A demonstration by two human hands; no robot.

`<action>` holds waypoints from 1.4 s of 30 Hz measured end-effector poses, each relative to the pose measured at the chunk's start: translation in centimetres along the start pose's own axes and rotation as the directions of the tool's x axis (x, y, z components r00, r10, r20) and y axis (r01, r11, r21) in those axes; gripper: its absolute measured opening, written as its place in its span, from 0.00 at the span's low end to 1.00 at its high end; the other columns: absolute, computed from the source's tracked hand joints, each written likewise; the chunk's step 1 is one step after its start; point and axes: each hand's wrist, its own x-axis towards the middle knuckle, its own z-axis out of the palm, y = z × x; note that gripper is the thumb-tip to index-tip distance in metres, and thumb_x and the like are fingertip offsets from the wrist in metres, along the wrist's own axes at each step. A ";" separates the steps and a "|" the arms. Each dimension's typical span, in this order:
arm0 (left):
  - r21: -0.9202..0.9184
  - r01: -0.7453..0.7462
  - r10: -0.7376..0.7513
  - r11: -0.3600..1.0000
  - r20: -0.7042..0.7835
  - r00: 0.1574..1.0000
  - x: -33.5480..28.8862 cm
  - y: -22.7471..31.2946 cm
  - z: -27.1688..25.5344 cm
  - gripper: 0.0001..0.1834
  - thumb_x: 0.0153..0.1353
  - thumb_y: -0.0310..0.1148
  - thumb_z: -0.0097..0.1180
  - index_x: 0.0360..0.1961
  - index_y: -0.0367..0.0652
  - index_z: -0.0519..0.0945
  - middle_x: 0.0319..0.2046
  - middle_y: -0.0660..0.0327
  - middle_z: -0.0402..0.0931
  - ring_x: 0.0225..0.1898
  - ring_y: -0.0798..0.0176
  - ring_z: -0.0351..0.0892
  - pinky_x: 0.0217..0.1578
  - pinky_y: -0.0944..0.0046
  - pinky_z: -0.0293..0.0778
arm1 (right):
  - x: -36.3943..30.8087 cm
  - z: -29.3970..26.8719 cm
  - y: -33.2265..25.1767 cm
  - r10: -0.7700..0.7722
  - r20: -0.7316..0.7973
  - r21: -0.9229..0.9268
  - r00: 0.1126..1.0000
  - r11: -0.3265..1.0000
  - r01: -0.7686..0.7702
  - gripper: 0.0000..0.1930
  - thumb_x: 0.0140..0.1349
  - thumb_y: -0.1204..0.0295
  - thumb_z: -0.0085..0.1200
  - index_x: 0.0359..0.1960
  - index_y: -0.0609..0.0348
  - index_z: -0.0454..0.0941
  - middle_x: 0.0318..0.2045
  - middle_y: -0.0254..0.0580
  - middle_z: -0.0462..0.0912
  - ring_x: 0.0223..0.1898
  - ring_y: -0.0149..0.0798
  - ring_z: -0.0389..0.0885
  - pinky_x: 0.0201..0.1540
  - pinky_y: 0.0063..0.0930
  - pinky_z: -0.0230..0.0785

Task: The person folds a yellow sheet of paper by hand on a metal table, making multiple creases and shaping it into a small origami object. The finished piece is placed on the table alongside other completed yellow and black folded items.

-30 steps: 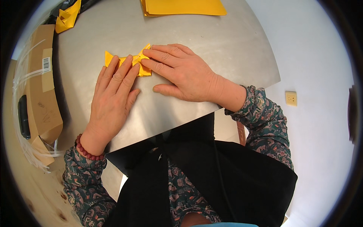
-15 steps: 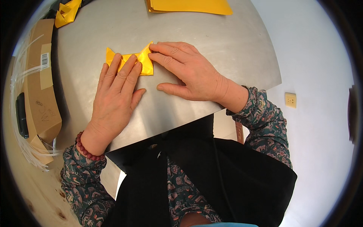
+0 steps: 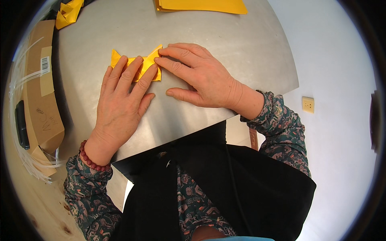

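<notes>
While two flat hands, left hand [image 3: 120,104], right hand [image 3: 201,76], press one folded yellow paper [image 3: 138,66], grasping nothing.

A grey metal table [image 3: 241,52] is the landmark. At its far edge lies a stack of yellow paper sheets [image 3: 203,5]. On its far left corner sits a small folded yellow paper shape [image 3: 68,10]. Left of the table stands a cardboard box [image 3: 40,96] with white plastic straps [image 3: 18,80]. Right of the table, a wall socket [image 3: 308,105] shows.
</notes>
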 end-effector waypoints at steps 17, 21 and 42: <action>-0.046 0.004 -0.004 0.999 -0.009 1.000 -0.2 0.3 0.0 0.31 0.66 0.34 0.70 0.70 0.48 0.79 0.77 0.55 0.64 0.77 0.36 0.63 0.76 0.34 0.61 | -0.1 0.4 -0.3 0.004 0.024 -0.054 1.000 0.999 -0.003 0.36 0.67 0.55 0.65 0.74 0.57 0.74 0.72 0.46 0.75 0.72 0.53 0.71 0.73 0.47 0.67; -0.045 0.002 -0.003 0.999 -0.010 1.000 -0.5 0.2 0.1 0.32 0.66 0.34 0.69 0.72 0.49 0.77 0.80 0.57 0.61 0.77 0.36 0.62 0.75 0.32 0.60 | 0.3 0.4 -0.5 0.008 0.025 -0.065 1.000 0.998 -0.006 0.35 0.68 0.54 0.64 0.73 0.56 0.74 0.72 0.45 0.76 0.72 0.53 0.72 0.73 0.47 0.67; -0.037 -0.028 0.026 0.999 -0.059 0.998 -1.1 -0.6 0.6 0.30 0.68 0.32 0.67 0.71 0.50 0.78 0.74 0.62 0.70 0.78 0.40 0.62 0.74 0.29 0.59 | 1.2 1.0 -0.5 0.004 0.014 -0.108 1.000 0.994 -0.003 0.32 0.70 0.52 0.63 0.71 0.54 0.76 0.70 0.44 0.78 0.70 0.51 0.73 0.74 0.46 0.67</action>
